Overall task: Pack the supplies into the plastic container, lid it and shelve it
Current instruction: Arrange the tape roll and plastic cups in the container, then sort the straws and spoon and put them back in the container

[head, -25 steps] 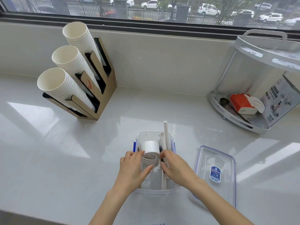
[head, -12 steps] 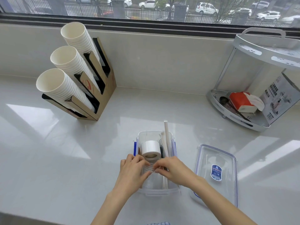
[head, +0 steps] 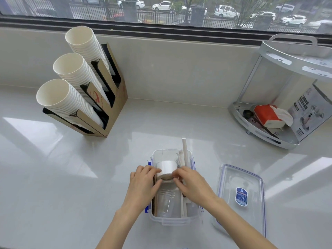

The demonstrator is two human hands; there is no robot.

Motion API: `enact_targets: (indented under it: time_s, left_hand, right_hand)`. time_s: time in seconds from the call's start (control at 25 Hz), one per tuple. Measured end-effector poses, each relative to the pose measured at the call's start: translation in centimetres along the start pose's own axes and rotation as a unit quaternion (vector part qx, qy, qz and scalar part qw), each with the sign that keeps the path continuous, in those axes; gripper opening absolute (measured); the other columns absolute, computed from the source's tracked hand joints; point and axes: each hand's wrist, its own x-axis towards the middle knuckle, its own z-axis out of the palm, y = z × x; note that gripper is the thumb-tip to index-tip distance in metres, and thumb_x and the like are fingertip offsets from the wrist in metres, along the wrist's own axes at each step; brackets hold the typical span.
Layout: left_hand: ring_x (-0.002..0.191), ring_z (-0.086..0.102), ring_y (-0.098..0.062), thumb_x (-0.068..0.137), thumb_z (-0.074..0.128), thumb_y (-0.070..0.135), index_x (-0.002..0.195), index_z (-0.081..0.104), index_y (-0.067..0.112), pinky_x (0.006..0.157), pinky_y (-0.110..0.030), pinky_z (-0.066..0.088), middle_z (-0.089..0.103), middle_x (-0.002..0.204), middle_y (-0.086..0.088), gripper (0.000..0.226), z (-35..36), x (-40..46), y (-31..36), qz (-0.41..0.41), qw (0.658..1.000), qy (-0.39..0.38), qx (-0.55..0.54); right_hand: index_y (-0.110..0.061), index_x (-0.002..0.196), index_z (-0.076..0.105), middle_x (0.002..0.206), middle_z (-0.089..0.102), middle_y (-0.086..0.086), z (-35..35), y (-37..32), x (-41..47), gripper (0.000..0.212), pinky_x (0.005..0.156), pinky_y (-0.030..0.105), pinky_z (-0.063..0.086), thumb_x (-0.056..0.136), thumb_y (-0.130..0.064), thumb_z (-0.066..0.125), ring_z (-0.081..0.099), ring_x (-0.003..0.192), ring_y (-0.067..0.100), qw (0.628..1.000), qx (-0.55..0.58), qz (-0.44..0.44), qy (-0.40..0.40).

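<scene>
A clear plastic container [head: 172,220] with blue clips stands on the white counter in front of me. Inside lie a stack of clear cups [head: 166,202] on its side, brown stirrers along the left wall, and white straws [head: 185,151] that poke out over the far rim. A white stack of paper cups [head: 166,169] lies across the container's middle. My left hand [head: 142,186] and my right hand [head: 193,184] grip that white stack from either side. The clear lid [head: 241,194] with a blue label lies flat to the right.
A cardboard dispenser [head: 107,105] holding three stacks of white paper cups stands at the back left. At the back right is a grey two-tier corner shelf [head: 280,139] with a red tissue pack [head: 267,115], a black scoop and a printed box. A window wall runs behind.
Both hands have slid from the clear cups' mouth forward onto the white paper cup stack. The clear cups now lie lower in the container, toward me.
</scene>
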Motion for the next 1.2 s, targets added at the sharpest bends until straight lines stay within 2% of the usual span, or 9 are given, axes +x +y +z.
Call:
enact_targets:
  time_s: [0.08, 0.2, 0.32, 0.52, 0.64, 0.76, 1.0, 1.12, 1.2]
  left_hand:
    - [0.119, 0.044, -0.023, 0.087, 0.053, 0.032, 0.122, 0.054, 0.020, 0.085, -0.025, 0.021, 0.056, 0.123, 0.002, 0.037, 0.1, 0.8, -0.1, -0.006, 1.000, 0.010, 0.004]
    - [0.124, 0.040, -0.022, 0.087, 0.054, 0.029, 0.124, 0.052, 0.021, 0.086, -0.025, 0.018, 0.052, 0.131, 0.005, 0.038, 0.5, 1.5, 0.0, 0.006, 1.000, 0.000, 0.010]
    - [0.125, 0.038, -0.020, 0.087, 0.053, 0.028, 0.127, 0.049, 0.020, 0.087, -0.024, 0.016, 0.049, 0.136, 0.007, 0.041, 1.0, 1.8, 0.0, 0.006, 1.000, -0.018, 0.005]
    - [0.118, 0.048, -0.027, 0.081, 0.063, 0.027, 0.124, 0.054, 0.015, 0.091, -0.035, 0.032, 0.058, 0.129, 0.000, 0.046, 1.2, 2.6, -0.6, -0.011, 1.000, -0.019, 0.018]
    - [0.126, 0.037, -0.022, 0.086, 0.055, 0.033, 0.134, 0.041, 0.019, 0.099, -0.033, 0.029, 0.046, 0.139, 0.005, 0.052, 1.1, 3.5, -0.2, -0.015, 0.999, -0.045, 0.022]
    - [0.130, 0.027, -0.018, 0.088, 0.049, 0.040, 0.140, 0.027, 0.023, 0.102, -0.029, 0.023, 0.035, 0.145, 0.010, 0.059, 1.1, 4.0, 0.0, -0.021, 0.996, -0.080, 0.040]
    - [0.130, 0.026, -0.018, 0.089, 0.043, 0.043, 0.141, 0.025, 0.026, 0.103, -0.030, 0.020, 0.032, 0.146, 0.011, 0.057, 1.4, 4.4, 0.1, -0.032, 0.992, -0.096, 0.074]
    - [0.130, 0.026, -0.018, 0.089, 0.043, 0.043, 0.138, 0.031, 0.027, 0.103, -0.030, 0.019, 0.033, 0.144, 0.013, 0.053, 1.4, 4.4, 0.2, -0.037, 0.991, -0.102, 0.076]
    - [0.130, 0.026, -0.019, 0.089, 0.044, 0.040, 0.135, 0.036, 0.027, 0.104, -0.030, 0.020, 0.036, 0.143, 0.011, 0.049, 1.4, 4.4, 0.4, -0.038, 0.992, -0.091, 0.076]
  right_hand:
    - [-0.018, 0.121, 0.052, 0.120, 0.055, 0.000, -0.2, 0.2, 0.7, 0.032, 0.088, 0.026, 0.042, 0.091, -0.027, 0.049, 0.056, 0.105, 0.019, 0.999, -0.008, 0.011, 0.043]
    - [-0.018, 0.129, 0.043, 0.129, 0.047, 0.000, -0.1, 0.1, 1.5, 0.043, 0.091, 0.029, 0.041, 0.088, -0.028, 0.052, 0.054, 0.107, 0.022, 0.998, -0.049, 0.024, 0.013]
    - [-0.018, 0.129, 0.042, 0.130, 0.046, 0.001, 0.4, -0.3, 2.2, 0.042, 0.084, 0.031, 0.045, 0.088, -0.023, 0.050, 0.055, 0.106, 0.025, 0.998, -0.041, 0.036, 0.006]
    - [-0.016, 0.131, 0.045, 0.128, 0.052, 0.003, 0.5, -0.5, 3.5, 0.039, 0.085, 0.032, 0.045, 0.093, -0.018, 0.043, 0.053, 0.112, 0.023, 0.998, -0.016, 0.035, 0.040]
    - [-0.015, 0.128, 0.049, 0.127, 0.057, 0.003, 0.5, -0.5, 4.5, 0.035, 0.086, 0.033, 0.044, 0.095, -0.022, 0.041, 0.055, 0.113, 0.026, 0.997, 0.003, 0.064, 0.053]
    - [-0.015, 0.126, 0.051, 0.123, 0.060, 0.006, 0.5, -0.5, 5.5, 0.034, 0.087, 0.037, 0.043, 0.097, -0.026, 0.037, 0.056, 0.111, 0.030, 0.994, -0.017, 0.105, 0.031]
    - [-0.007, 0.117, 0.053, 0.113, 0.064, 0.016, 0.8, -0.5, 6.4, 0.031, 0.080, 0.040, 0.046, 0.097, -0.021, 0.034, 0.058, 0.104, 0.036, 0.987, -0.102, 0.120, -0.040]
    - [-0.009, 0.124, 0.050, 0.120, 0.060, 0.013, 0.7, -0.3, 6.2, 0.033, 0.085, 0.040, 0.047, 0.097, -0.021, 0.036, 0.055, 0.110, 0.033, 0.990, -0.062, 0.119, -0.040]
    - [-0.014, 0.125, 0.052, 0.123, 0.060, 0.007, 0.4, 0.0, 5.9, 0.034, 0.088, 0.038, 0.047, 0.096, -0.023, 0.039, 0.055, 0.113, 0.028, 0.993, -0.014, 0.120, 0.003]
